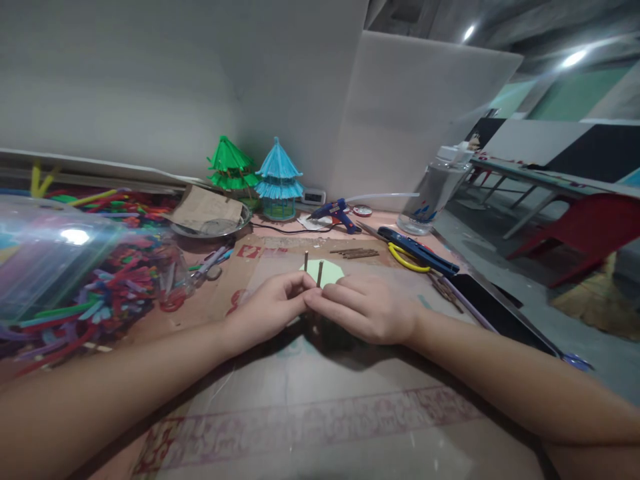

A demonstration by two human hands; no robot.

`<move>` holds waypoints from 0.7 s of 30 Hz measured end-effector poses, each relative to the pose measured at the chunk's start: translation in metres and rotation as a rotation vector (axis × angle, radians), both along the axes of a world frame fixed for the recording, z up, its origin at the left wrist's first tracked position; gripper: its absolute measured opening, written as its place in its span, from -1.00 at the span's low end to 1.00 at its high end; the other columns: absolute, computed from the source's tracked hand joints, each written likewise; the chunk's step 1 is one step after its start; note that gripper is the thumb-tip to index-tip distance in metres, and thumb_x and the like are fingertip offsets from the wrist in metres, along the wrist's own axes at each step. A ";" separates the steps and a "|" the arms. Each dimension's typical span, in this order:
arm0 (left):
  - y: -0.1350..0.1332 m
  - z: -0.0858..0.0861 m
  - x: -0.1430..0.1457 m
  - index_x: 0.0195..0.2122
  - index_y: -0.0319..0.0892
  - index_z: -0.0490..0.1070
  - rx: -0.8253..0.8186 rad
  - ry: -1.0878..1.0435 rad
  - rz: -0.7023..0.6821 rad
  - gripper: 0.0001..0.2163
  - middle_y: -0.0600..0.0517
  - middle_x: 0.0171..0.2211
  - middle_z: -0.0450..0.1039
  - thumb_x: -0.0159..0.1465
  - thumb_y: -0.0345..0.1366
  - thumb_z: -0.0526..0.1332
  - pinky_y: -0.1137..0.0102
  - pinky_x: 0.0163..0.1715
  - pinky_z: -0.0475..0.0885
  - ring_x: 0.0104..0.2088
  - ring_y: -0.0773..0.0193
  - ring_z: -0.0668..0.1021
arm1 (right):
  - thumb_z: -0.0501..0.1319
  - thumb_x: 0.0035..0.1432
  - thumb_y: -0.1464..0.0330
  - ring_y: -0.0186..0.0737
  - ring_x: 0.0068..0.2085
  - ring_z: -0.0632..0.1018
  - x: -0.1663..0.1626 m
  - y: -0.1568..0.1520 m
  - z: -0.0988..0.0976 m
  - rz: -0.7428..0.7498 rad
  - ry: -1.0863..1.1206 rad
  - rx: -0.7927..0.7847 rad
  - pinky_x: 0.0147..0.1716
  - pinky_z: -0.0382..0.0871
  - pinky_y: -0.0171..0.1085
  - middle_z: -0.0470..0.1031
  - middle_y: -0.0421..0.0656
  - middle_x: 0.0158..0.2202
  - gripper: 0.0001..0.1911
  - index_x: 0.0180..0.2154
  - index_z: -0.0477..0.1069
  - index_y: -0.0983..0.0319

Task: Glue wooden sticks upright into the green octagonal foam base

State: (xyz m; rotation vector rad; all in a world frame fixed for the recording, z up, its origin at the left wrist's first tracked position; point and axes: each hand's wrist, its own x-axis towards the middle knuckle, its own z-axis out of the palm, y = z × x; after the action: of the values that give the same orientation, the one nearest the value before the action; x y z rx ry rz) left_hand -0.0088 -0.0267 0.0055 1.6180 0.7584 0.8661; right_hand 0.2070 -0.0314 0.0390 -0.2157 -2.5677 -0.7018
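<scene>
My left hand (267,303) and my right hand (373,310) meet at the middle of the work surface, fingertips touching. A thin brown stick (320,273) stands upright right at the pinched fingertips of my right hand. Just left of it, another thin brown stick (307,260) rises behind the curled fingers of my left hand. Behind both hands lies a flat pale green piece (330,271) with angled corners, partly covered by my fingers. My left thumb and forefinger are closed together; what they grip is hidden.
Several loose brown sticks (357,253) lie beyond my hands. Behind them are a blue glue gun (337,215), small green (230,163) and blue (279,177) roofed models, and a clear bottle (435,190). Scissors with yellow handles (407,259) lie right; colourful pipe cleaners (125,280) crowd the left.
</scene>
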 end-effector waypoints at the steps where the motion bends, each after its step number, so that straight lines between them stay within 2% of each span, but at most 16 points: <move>1: 0.000 0.000 0.000 -0.39 -0.18 0.34 -0.005 -0.009 0.005 -0.59 0.11 -0.47 0.40 0.22 0.09 0.34 0.45 -0.40 0.33 -0.44 0.35 0.43 | 0.12 0.35 0.50 -0.18 -0.37 0.51 0.001 0.002 -0.001 -0.004 0.007 -0.016 -0.46 0.39 -0.18 0.63 -0.05 -0.24 -0.68 0.08 0.47 0.31; 5: 0.002 0.001 -0.002 -0.39 -0.18 0.35 -0.020 0.000 0.042 -0.64 0.11 -0.47 0.42 0.21 0.03 0.36 0.44 -0.39 0.34 -0.45 0.35 0.45 | 0.08 0.39 0.50 -0.16 -0.30 0.58 0.004 0.004 -0.004 -0.013 0.025 -0.021 -0.37 0.49 -0.18 0.65 -0.04 -0.20 -0.65 0.14 0.44 0.31; 12: 0.008 0.002 -0.004 -0.40 -0.16 0.38 0.012 0.059 0.128 -0.73 0.11 -0.46 0.46 0.17 -0.09 0.36 0.44 -0.37 0.38 -0.41 0.32 0.48 | 0.05 0.41 0.51 -0.15 -0.24 0.59 0.003 0.005 -0.007 -0.062 0.063 -0.037 -0.28 0.51 -0.20 0.65 -0.02 -0.09 -0.64 0.17 0.38 0.35; 17: 0.003 0.001 -0.002 -0.40 -0.16 0.43 0.060 0.163 0.099 -0.84 0.12 -0.42 0.51 0.17 -0.21 0.35 0.43 -0.32 0.41 -0.36 0.29 0.52 | 0.09 0.41 0.50 -0.15 -0.33 0.55 0.001 0.009 -0.012 -0.040 0.103 -0.013 -0.36 0.44 -0.19 0.61 -0.02 -0.29 -0.62 0.21 0.31 0.47; 19: -0.002 0.002 -0.005 -0.42 -0.16 0.42 0.107 0.192 0.090 -0.79 0.11 -0.45 0.50 0.22 -0.14 0.33 0.42 -0.37 0.40 -0.39 0.28 0.52 | 0.10 0.40 0.51 -0.16 -0.36 0.53 0.001 0.010 -0.014 -0.022 0.124 -0.041 -0.39 0.42 -0.20 0.59 -0.04 -0.34 -0.66 0.15 0.35 0.46; 21: -0.004 0.005 -0.010 -0.47 -0.15 0.37 0.239 0.171 0.147 -0.64 0.09 -0.51 0.43 0.35 -0.01 0.21 0.40 -0.44 0.35 -0.46 0.29 0.47 | 0.09 0.39 0.52 -0.18 -0.36 0.54 0.001 0.011 -0.016 -0.025 0.205 -0.115 -0.39 0.43 -0.23 0.59 -0.06 -0.36 -0.73 0.07 0.40 0.40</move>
State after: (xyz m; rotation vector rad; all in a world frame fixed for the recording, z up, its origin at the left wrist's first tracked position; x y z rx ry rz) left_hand -0.0186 -0.0311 0.0108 1.8835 0.9314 0.9606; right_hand 0.2084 -0.0201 0.0225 -0.3397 -2.4135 -0.5128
